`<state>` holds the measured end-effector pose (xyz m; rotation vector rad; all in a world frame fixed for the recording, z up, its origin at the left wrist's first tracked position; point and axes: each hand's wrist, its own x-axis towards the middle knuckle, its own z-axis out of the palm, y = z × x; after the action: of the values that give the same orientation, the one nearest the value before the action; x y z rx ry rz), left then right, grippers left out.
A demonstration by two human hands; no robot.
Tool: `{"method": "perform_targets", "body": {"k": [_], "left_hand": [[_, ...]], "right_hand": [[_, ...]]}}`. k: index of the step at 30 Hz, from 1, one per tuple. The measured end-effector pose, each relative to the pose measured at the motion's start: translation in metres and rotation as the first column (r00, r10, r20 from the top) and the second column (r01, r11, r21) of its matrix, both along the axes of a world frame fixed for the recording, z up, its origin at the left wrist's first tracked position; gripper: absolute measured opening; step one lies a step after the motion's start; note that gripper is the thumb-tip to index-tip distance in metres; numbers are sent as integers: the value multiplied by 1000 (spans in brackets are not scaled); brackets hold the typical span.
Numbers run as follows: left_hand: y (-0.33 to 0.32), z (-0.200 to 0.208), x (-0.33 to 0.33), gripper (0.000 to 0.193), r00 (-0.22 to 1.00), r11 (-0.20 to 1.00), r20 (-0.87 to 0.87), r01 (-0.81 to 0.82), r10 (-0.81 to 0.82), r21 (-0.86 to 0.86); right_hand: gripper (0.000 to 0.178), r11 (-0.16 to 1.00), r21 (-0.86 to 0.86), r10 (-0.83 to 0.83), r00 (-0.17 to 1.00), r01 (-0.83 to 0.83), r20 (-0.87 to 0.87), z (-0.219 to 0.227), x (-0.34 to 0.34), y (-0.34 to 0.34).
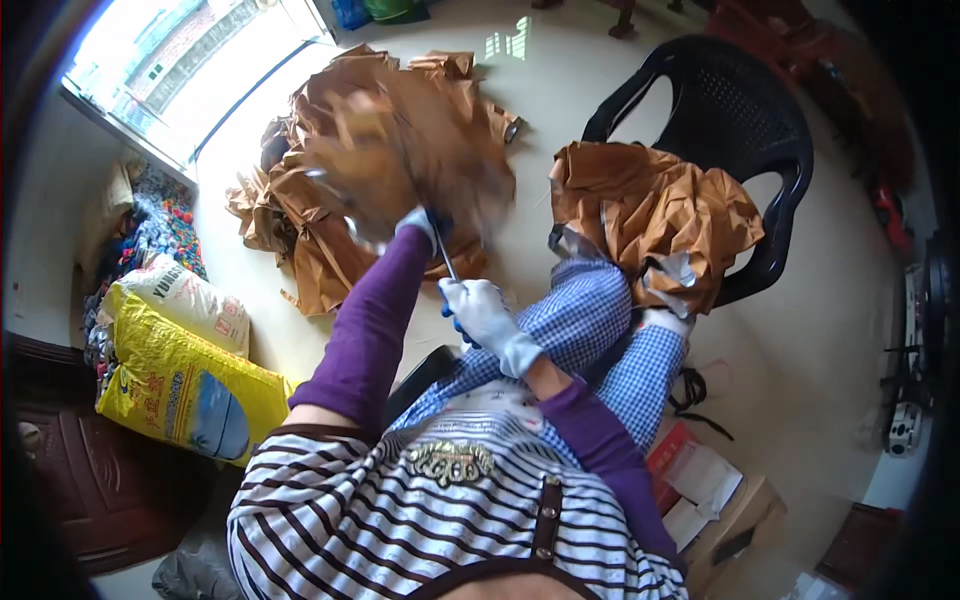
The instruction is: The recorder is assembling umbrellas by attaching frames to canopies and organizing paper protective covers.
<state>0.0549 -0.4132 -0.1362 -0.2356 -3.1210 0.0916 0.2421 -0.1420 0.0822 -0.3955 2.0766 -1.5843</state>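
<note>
My left hand (422, 226), in a pale and dark blue work glove, is stretched forward at a crumpled brown sheet (430, 145) that is smeared by motion. Its fingers are mostly hidden, but the sheet appears gripped in it. Closer to my body, my right hand (483, 315), gloved white and blue, is closed around a thin metal tool (446, 262). This slim shaft points up toward my left hand; what its tip is like cannot be made out. Behind the blurred sheet, a heap of brown sheets (325, 240) lies on the floor.
More brown sheeting (660, 215) with silvery undersides lies over the front of a black plastic chair (740, 110), by my knees. Filled yellow (190, 385) and white sacks (195, 305) lie at left. A cardboard box (735, 530) stands at lower right. A bright doorway (200, 70) opens far left.
</note>
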Motion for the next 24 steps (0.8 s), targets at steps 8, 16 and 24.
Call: {"method": "perform_targets", "body": {"k": [8,16,24], "left_hand": [[-1,138,-76,17,962,431,73,-184,261,883],[26,217,-33,29,928,-652,337,-160,156,741],[1,221,-61,26,886,-667,437,-232,155,708]], "right_hand": [[45,973,-229,17,981,28,193,37,-7,33],[44,849,-528,143,966,-8,215,10,-11,97],[45,864,-501,90,960,57,265,10,-28,86]]}}
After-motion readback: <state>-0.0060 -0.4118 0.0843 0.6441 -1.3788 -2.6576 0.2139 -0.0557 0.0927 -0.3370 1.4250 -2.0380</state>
